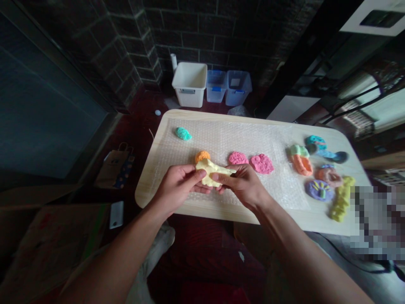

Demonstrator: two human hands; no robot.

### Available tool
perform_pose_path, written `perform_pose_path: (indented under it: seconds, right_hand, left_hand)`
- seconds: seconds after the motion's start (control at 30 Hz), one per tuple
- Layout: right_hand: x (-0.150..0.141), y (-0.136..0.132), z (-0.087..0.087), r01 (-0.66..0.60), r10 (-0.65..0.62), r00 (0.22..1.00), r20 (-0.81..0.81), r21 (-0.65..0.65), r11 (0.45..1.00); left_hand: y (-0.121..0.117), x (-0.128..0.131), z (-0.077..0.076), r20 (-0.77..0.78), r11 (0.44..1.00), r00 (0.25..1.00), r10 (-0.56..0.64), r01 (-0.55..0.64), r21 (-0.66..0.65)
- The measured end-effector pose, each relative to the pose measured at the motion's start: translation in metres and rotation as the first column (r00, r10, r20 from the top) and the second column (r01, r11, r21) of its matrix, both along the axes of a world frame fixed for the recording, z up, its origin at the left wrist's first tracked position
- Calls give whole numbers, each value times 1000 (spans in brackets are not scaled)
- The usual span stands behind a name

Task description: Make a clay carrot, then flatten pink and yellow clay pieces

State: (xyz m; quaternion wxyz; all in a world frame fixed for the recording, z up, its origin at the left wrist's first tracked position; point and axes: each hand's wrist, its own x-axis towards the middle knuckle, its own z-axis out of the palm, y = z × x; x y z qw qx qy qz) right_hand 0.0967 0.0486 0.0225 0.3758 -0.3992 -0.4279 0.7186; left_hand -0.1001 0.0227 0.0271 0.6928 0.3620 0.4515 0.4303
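Observation:
A flattened, irregular piece of pale yellow modelling clay is stretched between my hands above the near part of the table. My left hand pinches its left side, thumb on top and fingers beneath. On the other side my right hand grips it the same way, with a thin tip sticking out past the thumb. Just behind the clay lies a round orange clay piece, partly covered from view. Two bumpy pink clay pieces, one left and one right, rest beyond my right hand.
Bubble wrap covers much of the wooden table. A teal clay lump lies at the far left. Several coloured clay shapes, including a purple disc and a yellow strip, sit at the right. Plastic bins stand behind the table.

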Motion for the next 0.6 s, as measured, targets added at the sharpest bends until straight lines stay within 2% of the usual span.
perform_pose_path:
  seconds: [0.17, 0.33, 0.43, 0.6]
  right_hand:
    - [3, 1, 2, 40, -40, 999, 3, -63, 997]
    - [6, 1, 4, 71, -70, 997, 27, -40, 997]
    - [7, 2, 5, 60, -59, 998, 27, -47, 997]
    - [6, 1, 4, 31, -31, 999, 11, -45, 998]
  left_hand:
    - [2, -4, 2, -36, 993, 993, 113, -114, -26]
    - [3, -6, 4, 44, 993, 992, 119, -117, -30]
    - [3, -6, 3, 42, 991, 990, 135, -136, 19]
    - [2, -5, 1, -88, 975, 978, 188, -175, 140]
